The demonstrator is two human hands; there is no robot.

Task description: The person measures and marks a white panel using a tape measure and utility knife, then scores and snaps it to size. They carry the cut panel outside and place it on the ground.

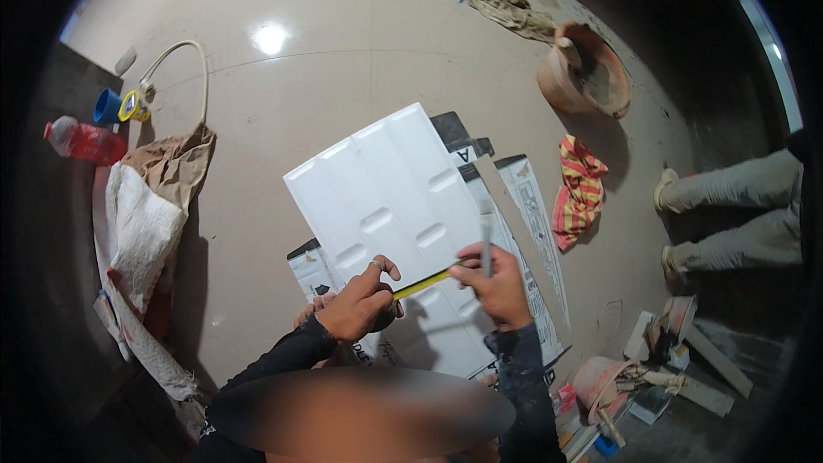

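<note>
Apparently mid-measurement, the left hand [351,310] has fingers curled round a dark case [387,317]; the right hand [499,287] pinches yellow tape [420,284] and a grey stick [487,249] over a white panel [386,180] atop cardboard [533,195]; no cut shows.

A bucket [555,86] and striped cloth [580,193] sit toward the floor's [257,120] right edge. A sack [150,214] lies by its left.

pass: floor [249,197] left of white panel [386,180] | obstacle: yellow tape blade [420,285] over panel
</note>
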